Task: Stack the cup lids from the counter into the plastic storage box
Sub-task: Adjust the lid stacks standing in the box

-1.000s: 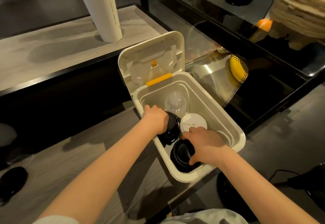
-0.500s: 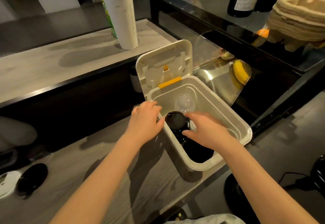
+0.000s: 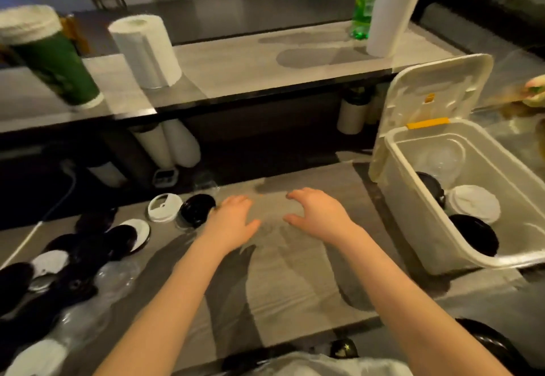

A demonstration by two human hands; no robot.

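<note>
The plastic storage box [image 3: 413, 198] stands at the right with its hinged lid [image 3: 433, 92] raised. Inside it lie a white lid stack [image 3: 474, 204], a black lid stack [image 3: 474, 234], another black stack [image 3: 430, 184] and clear dome lids [image 3: 442, 160]. Loose black, white and clear cup lids [image 3: 88, 246] are scattered over the counter at the left. A black lid [image 3: 197, 209] and a white lid [image 3: 162, 207] lie nearest. My left hand [image 3: 233, 222] hovers open just right of that black lid. My right hand [image 3: 318, 213] hovers open over bare counter, holding nothing.
On the raised shelf behind stand a paper towel roll [image 3: 147, 51], a green cup stack [image 3: 53, 57], a tall white cup stack [image 3: 389, 10] and a green bottle [image 3: 362, 1]. More cup sleeves [image 3: 168, 145] sit under the shelf. A white cable [image 3: 29, 234] runs at the left.
Both hands have left the box and moved left over the counter, empty. The view has swung left, bringing the scattered lids into sight.
</note>
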